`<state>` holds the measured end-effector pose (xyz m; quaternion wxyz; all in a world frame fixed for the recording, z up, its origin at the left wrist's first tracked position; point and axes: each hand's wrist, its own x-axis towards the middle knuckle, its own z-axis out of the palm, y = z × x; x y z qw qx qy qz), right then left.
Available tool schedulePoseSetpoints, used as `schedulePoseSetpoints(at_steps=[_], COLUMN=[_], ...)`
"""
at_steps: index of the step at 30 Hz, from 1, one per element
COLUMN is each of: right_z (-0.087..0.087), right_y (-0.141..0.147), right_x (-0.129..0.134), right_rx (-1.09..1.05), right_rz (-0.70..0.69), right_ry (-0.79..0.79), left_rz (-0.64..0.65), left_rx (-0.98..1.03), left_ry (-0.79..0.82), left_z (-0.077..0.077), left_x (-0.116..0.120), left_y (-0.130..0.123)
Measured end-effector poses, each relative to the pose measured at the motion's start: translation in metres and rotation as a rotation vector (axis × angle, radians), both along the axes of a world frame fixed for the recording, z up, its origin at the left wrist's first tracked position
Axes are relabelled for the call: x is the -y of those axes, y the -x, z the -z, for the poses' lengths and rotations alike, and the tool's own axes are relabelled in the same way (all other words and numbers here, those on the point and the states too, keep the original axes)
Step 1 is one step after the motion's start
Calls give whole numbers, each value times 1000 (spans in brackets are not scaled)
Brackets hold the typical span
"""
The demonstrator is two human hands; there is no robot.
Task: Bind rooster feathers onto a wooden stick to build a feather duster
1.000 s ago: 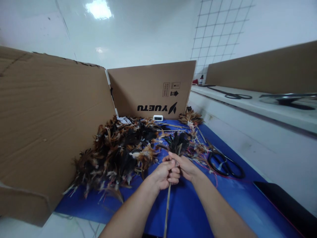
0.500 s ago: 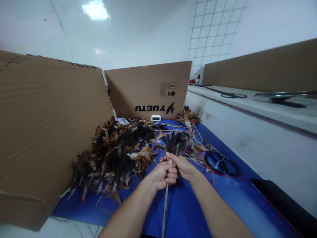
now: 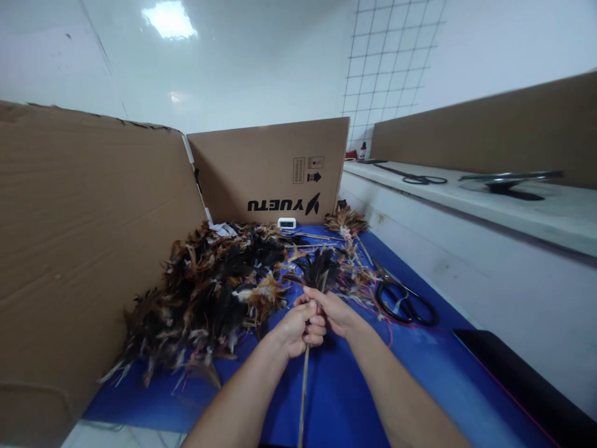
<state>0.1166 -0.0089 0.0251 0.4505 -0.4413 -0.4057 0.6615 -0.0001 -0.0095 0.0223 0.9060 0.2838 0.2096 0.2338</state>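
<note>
Low over a blue mat (image 3: 429, 373), at the middle of the workspace, we hold a thin stick (image 3: 303, 395) with a tuft of dark feathers (image 3: 321, 267) fanning out at its far end, the near end running back toward us. Our left hand (image 3: 293, 331) curls its fingers together around the stick, thumb pressed on top, a grip that seems meant to stop the shaft from turning. Our right hand (image 3: 334, 312) meets it just above, fingers closed about the base of the tuft, apparently to keep the quills tight to the wood; what each hidden fingertip presses, we cannot tell.

Just beyond the tuft lie more sticks (image 3: 319, 236), and to our left spreads a deep heap of brown and black feathers (image 3: 209, 280), likely set there for an easy reach. Big black-handled scissors (image 3: 407, 303) rest near our right hand, probably parked for quick cutting, with pink string (image 3: 390, 335) trailing beside them. Farther back, a brown feather bunch (image 3: 346, 219) sits at the mat's right corner, and a small white device (image 3: 286, 223) stands by the cardboard (image 3: 261, 165), whose panels at the back and left seem to fence in loose plumes. A second pair of scissors (image 3: 423, 180) lies on the ledge (image 3: 494, 205) at right.
</note>
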Motion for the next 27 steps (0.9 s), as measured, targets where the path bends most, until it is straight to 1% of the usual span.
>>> schedulePoseSetpoints(at_steps=[6,11,15,23,25,27], right_z=[2,4,6,4,4,5], right_y=[2,4,7,6,2,-2], right_x=[-1,-3,-5,-6,-6,-7], right_rx=[31,67,122,192,244,381], right_rz=[36,107,135,235,246,281], right_ry=[-34,-25,-45,-130,-157,-197], left_rz=[-28,-53,-87,-117,-108,-107], left_rx=[-64,-88,-116,-130,-134,-132], left_ry=[-55,-87,-113,-82,-74,-65], left_z=[-3,-1,0,4,5,5], left_x=[1,1,1,-4,-4,-5], left_y=[-1,-1,-2,0,1,2])
